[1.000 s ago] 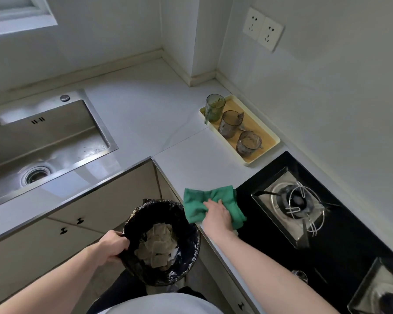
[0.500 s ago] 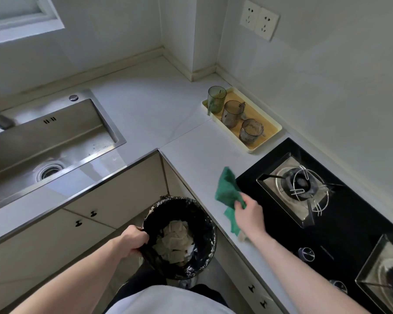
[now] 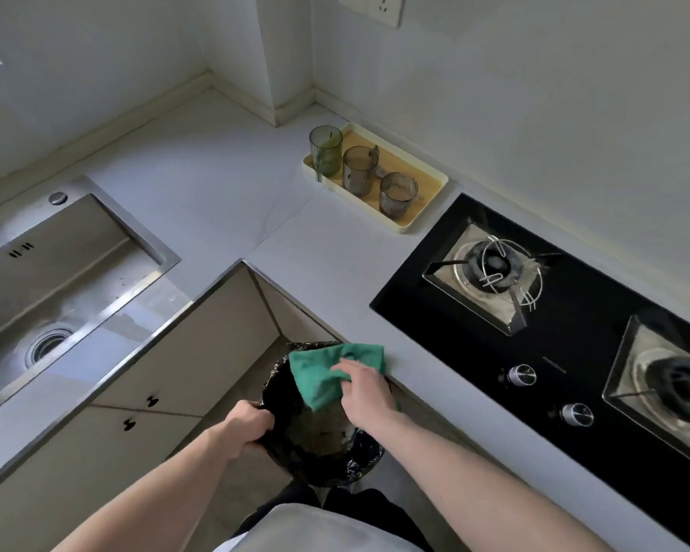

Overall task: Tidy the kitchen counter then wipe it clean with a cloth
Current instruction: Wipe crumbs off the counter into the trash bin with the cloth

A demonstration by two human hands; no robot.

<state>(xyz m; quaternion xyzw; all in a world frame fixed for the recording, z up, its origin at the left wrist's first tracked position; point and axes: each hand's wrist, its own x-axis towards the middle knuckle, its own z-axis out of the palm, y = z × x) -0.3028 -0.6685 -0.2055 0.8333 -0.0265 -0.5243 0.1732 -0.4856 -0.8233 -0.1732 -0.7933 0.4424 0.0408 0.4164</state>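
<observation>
Over the bin (image 3: 359, 468), green cloth (image 3: 319, 376) seemingly under right hand (image 3: 369, 392).
</observation>
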